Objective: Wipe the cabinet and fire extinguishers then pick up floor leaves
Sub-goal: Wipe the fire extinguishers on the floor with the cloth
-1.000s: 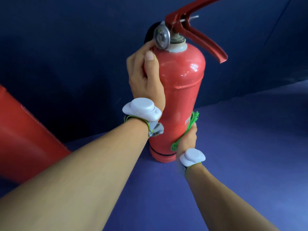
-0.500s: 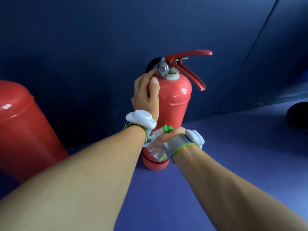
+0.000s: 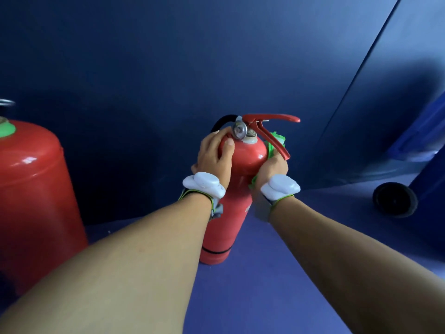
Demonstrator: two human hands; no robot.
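We steady the fire extinguisher [image 3: 240,169] with our left hand [image 3: 213,156] gripping its shoulder, so our right hand [image 3: 273,167] can press the green cloth [image 3: 274,143] against its opposite side.

left hand [image 3: 213,156] grips the upright fire extinguisher [image 3: 237,184] shoulder; right hand [image 3: 273,166] presses a green cloth [image 3: 277,141] against it.

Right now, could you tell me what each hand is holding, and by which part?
The left hand grips the small fire extinguisher at its shoulder, below the gauge. The right hand holds a green cloth pressed against the extinguisher's upper right side.
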